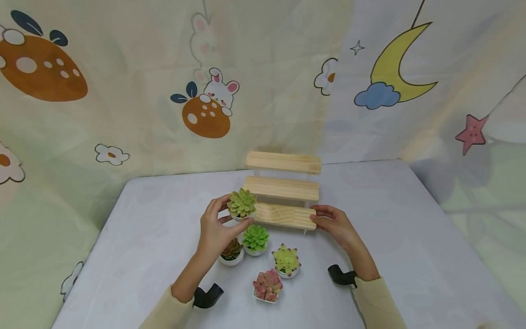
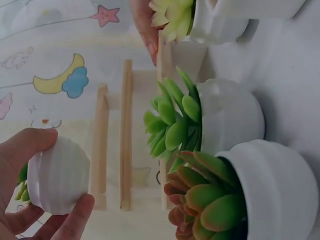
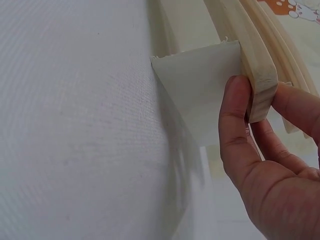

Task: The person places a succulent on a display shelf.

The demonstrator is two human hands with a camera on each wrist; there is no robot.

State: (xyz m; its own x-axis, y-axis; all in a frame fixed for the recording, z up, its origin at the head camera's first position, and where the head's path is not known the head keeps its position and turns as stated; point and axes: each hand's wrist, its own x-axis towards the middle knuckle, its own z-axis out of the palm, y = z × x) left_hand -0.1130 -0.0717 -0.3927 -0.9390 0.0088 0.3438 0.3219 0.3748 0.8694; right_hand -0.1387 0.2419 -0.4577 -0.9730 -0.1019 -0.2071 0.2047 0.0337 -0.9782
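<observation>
Left hand [image 1: 214, 228] grips white ribbed pot of pale-green succulent [image 1: 241, 204], fingers curled round pot, held just above left end of lowest step of three-step wooden stand [image 1: 283, 192]. Right hand [image 1: 334, 224] pinches right end of same step, thumb beneath, fingers on top. Four more potted succulents [image 1: 263, 260] on white tablecloth [image 1: 411, 237], just below left-hand grip.

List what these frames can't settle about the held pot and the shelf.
- Head: whether the held pot touches the shelf; left hand hides its base.
- Left wrist: its plant is cut off behind the pot and palm.
- Right wrist: right hand grips the shelf end; pots are out of frame.
</observation>
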